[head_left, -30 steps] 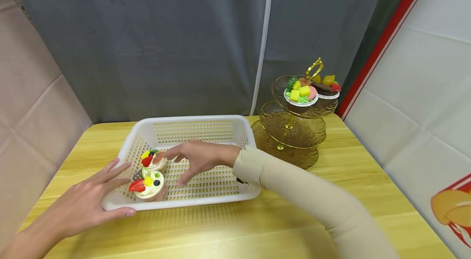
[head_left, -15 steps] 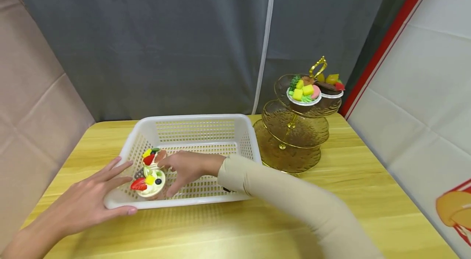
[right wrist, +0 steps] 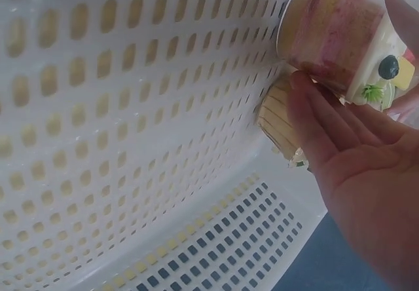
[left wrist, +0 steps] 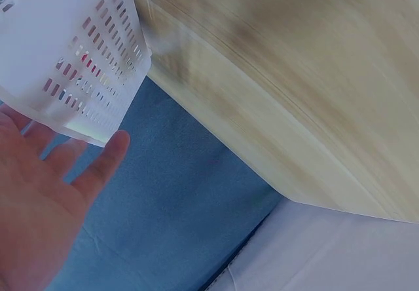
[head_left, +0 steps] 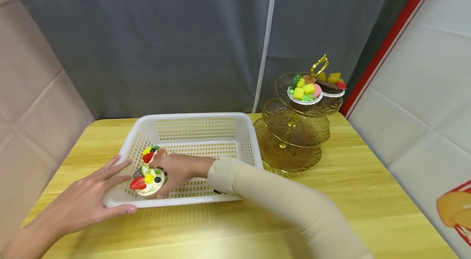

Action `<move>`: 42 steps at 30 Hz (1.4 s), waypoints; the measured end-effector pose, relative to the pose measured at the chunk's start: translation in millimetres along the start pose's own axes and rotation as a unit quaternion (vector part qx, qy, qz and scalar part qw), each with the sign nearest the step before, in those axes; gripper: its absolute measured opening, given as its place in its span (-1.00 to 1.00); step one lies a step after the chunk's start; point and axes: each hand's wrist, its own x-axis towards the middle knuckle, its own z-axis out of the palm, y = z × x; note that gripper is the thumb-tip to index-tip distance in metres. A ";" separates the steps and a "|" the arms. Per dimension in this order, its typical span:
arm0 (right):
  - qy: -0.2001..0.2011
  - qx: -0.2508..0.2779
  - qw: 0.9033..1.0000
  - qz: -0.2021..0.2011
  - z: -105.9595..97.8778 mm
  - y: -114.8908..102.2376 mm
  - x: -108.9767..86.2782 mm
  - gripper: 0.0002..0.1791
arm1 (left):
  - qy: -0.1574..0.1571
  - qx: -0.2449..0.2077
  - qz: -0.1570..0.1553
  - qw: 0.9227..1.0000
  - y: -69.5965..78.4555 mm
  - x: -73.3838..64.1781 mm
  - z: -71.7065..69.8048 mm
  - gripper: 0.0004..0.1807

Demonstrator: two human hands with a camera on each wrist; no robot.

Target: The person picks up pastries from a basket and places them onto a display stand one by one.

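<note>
My right hand (head_left: 176, 171) reaches into the white plastic basket (head_left: 198, 200) and holds the front fruit cupcake (head_left: 149, 187). Its fingers lie behind the cake and its thumb is on the near side. In the right wrist view this cupcake (right wrist: 337, 38) shows pink and yellow layers under cream with a blueberry. A second fruit cupcake (head_left: 149, 157) sits just behind it, partly hidden; its ridged side (right wrist: 278, 117) appears beyond my fingers. My left hand (head_left: 88, 197) rests at the basket's left end, fingers straight and spread over the rim, thumb along the front corner.
To the right of the basket stands a three-tier stand (head_left: 290, 161) of amber plates with a gold handle (head_left: 319, 65). Its top tier bears a cupcake with yellow cubes (head_left: 304, 93) and a chocolate cupcake (head_left: 331, 87). A grey curtain (head_left: 176, 42) hangs behind the wooden table (head_left: 235, 230).
My right hand has moved left and down inside the basket, from apart to around the front cupcake. The left hand stays at the basket's end.
</note>
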 end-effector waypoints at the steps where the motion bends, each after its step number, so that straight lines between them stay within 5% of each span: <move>1: 0.000 -0.002 1.000 0.001 -0.4 -1.3 1.4 -0.19 | 0.001 0.000 0.001 1.000 -0.2 -0.1 -0.5 -0.21; 20: -0.006 -0.025 0.999 0.045 2.9 -9.2 8.8 -0.29 | -0.007 -0.004 -0.002 1.000 0.9 -0.1 -1.2 -0.23; 33: 0.010 -0.012 1.000 -0.002 -9.2 -9.2 1.4 -0.34 | 0.003 0.002 -0.001 1.000 0.3 -1.7 -0.6 -0.20; 42: 0.005 0.053 0.999 -0.007 -18.5 -12.0 -12.9 -0.24 | 0.000 0.000 -0.006 1.000 0.8 -2.0 -1.0 -0.24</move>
